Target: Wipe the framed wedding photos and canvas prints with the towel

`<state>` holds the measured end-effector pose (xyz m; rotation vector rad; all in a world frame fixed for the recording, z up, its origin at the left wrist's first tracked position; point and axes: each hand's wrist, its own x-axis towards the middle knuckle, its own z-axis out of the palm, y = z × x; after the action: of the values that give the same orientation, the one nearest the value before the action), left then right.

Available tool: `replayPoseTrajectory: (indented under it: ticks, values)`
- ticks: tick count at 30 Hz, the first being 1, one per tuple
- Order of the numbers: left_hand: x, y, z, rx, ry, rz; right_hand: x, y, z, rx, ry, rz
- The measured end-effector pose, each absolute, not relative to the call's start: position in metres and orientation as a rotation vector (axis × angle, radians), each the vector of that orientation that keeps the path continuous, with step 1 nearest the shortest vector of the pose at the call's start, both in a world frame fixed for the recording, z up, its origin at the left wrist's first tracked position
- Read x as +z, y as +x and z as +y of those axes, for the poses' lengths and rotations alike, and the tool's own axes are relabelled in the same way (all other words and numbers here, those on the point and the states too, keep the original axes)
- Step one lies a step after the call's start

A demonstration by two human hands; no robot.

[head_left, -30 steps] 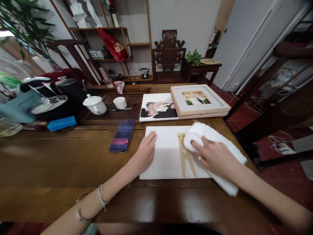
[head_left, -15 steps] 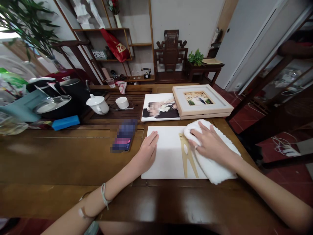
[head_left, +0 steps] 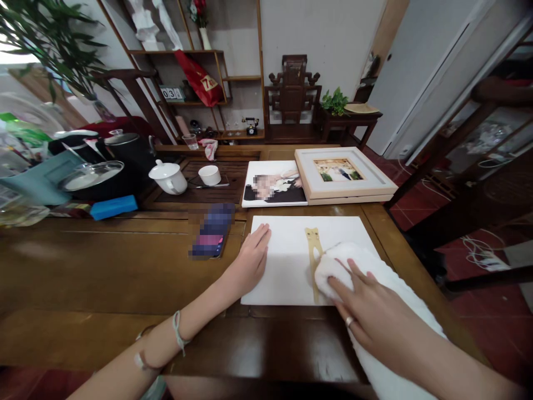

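A white rectangular board (head_left: 287, 261) lies flat on the wooden table, with a tan, two-legged shape (head_left: 312, 239) on its face. My left hand (head_left: 254, 255) rests on the board's left edge, fingers stretched out and flat. Bunched under my right hand (head_left: 366, 305) is a white towel (head_left: 341, 258), gripped by the fingers and pressed on the right half of the board. The towel covers the lower right of the tan shape, and its loose end hangs over the board's right side toward the table's front edge.
Behind the board lie a photo panel (head_left: 277, 186) and a framed picture (head_left: 345, 172). A phone (head_left: 212, 230) is to the left. Farther left are a lidded white cup (head_left: 169, 178), a small white bowl (head_left: 209, 175), a blue block (head_left: 114, 207) and a dark pot (head_left: 94, 180).
My right hand has drawn the towel down toward me over the board, uncovering the board's upper right corner and covering the tan shape's lower right. My left hand stays in place.
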<state>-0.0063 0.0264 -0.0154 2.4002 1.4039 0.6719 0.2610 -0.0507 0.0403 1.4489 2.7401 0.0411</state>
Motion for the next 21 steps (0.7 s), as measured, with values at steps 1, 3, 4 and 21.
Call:
replayPoseTrajectory:
  ticks: [1,3,4,21]
  values:
    - [-0.016,-0.006,0.026,0.679,2.399,1.404,0.042,0.261,-0.042,0.05,1.481,2.732]
    - [-0.015,-0.006,0.026,0.682,2.393,1.406,0.044,0.26,-0.018,0.07,1.533,2.708]
    - [-0.015,-0.006,0.026,0.677,2.39,1.407,0.045,0.259,-0.004,0.086,1.549,2.698]
    - [-0.013,-0.007,0.025,0.638,2.401,1.407,0.058,0.265,-0.056,0.038,1.353,2.78]
